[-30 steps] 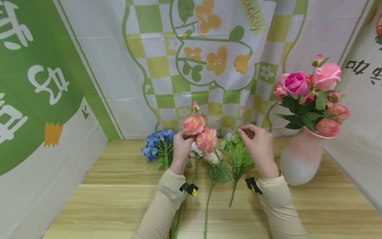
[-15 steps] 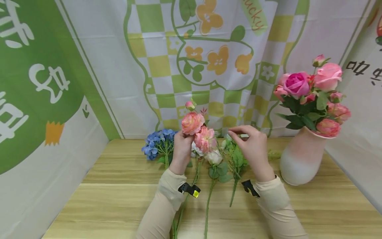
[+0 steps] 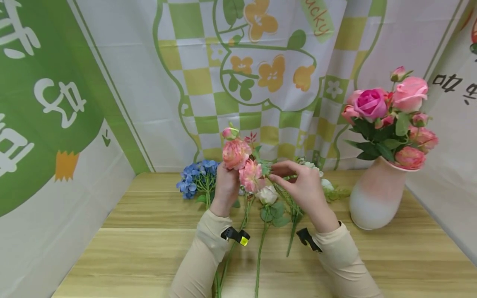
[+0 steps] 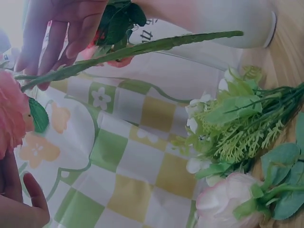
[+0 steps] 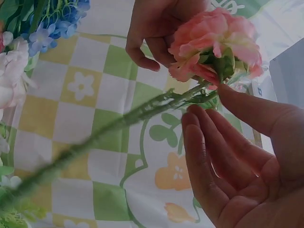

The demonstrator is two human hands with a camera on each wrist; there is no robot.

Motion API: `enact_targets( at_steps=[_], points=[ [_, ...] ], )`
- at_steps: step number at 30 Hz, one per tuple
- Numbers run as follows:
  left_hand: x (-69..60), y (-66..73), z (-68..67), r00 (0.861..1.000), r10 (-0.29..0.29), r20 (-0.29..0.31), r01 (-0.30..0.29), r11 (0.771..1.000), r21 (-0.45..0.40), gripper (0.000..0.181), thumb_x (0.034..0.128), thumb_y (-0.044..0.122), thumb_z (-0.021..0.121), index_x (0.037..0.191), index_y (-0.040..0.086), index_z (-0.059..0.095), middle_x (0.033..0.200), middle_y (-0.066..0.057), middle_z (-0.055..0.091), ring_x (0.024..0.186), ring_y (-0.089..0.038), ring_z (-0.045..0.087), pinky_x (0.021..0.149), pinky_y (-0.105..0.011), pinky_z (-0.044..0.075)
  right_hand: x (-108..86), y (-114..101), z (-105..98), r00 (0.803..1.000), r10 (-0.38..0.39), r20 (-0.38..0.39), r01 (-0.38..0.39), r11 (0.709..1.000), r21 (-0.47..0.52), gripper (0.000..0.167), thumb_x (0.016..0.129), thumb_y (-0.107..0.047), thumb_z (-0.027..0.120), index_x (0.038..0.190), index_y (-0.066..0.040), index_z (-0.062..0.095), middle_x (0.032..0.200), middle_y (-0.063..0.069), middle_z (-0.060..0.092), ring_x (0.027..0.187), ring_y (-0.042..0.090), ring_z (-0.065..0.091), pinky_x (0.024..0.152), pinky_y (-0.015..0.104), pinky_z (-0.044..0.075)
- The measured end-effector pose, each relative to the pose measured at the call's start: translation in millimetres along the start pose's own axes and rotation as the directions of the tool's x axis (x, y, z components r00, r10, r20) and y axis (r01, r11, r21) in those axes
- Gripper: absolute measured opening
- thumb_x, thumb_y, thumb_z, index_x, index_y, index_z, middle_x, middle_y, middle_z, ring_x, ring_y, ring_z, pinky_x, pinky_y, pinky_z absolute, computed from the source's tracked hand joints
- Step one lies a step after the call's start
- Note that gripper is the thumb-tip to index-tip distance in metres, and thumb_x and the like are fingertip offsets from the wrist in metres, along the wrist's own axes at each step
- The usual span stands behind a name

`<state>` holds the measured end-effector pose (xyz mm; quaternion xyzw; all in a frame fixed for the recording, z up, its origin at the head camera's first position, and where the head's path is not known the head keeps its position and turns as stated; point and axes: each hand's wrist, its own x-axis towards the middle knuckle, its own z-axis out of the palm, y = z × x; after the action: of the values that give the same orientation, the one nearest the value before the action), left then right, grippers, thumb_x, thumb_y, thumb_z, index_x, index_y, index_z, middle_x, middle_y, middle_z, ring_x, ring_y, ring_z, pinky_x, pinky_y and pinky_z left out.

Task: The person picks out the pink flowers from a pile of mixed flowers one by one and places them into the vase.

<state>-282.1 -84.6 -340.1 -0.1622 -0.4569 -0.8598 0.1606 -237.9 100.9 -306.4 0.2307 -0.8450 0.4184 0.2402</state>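
Observation:
My left hand grips a pink-orange artificial flower spray just below its blooms, with a bud at the top. The grip itself is partly hidden behind the petals. In the right wrist view, the bloom stands in front of the left hand. The thumb and fingertips of my right hand pinch the spray close under the lower bloom, around its green stem and small leaves. From there the stem runs on past the right hand, its cut end free in the air.
Blue hydrangea, a white rose and green foliage with white blossoms lie on the wooden table. A pink-and-white vase of pink roses stands at right. A patterned cloth hangs behind.
My right hand has moved left along the stem to the blooms. The left hand has tilted the blooms slightly left while keeping hold. The foliage behind shows more on the right.

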Motion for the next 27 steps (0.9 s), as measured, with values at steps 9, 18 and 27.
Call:
enact_targets(
  at_steps=[9, 18, 27],
  points=[
    [-1.1, 3.1, 0.7, 0.999, 0.005, 0.039, -0.003, 0.998, -0.068, 0.024, 0.0923, -0.004, 0.048, 0.087, 0.013, 0.064, 0.075, 0.002, 0.060, 0.064, -0.006, 0.056, 0.058, -0.019, 0.047, -0.5, -1.0, -0.9, 0.995, 0.061, 0.073, -0.060, 0.998, -0.012, 0.020, 0.082, -0.023, 0.074, 0.101, -0.015, 0.072, 0.088, 0.000, 0.074, 0.071, 0.012, 0.070, 0.062, 0.025, 0.056],
    [-3.4, 2.0, 2.6, 0.995, 0.025, 0.092, -0.015, 0.994, -0.105, 0.015, 0.0936, 0.005, 0.054, 0.086, 0.013, 0.064, 0.074, 0.002, 0.060, 0.063, -0.007, 0.057, 0.058, -0.020, 0.049, -2.3, -2.7, -2.4, 0.991, 0.052, 0.122, -0.051, 0.999, -0.008, 0.018, 0.081, -0.023, 0.076, 0.096, -0.014, 0.074, 0.088, 0.000, 0.074, 0.072, 0.011, 0.069, 0.063, 0.025, 0.056],
    [-1.3, -1.4, 0.4, 0.999, 0.006, 0.050, -0.005, 1.000, -0.021, 0.031, 0.0930, -0.005, 0.048, 0.083, 0.017, 0.068, 0.075, 0.004, 0.059, 0.064, -0.006, 0.057, 0.058, -0.019, 0.048, -2.3, 1.9, -1.1, 0.996, 0.069, 0.060, -0.069, 0.998, 0.007, 0.016, 0.079, -0.018, 0.077, 0.094, -0.012, 0.077, 0.088, 0.004, 0.075, 0.072, 0.012, 0.070, 0.062, 0.026, 0.057]
  ],
)
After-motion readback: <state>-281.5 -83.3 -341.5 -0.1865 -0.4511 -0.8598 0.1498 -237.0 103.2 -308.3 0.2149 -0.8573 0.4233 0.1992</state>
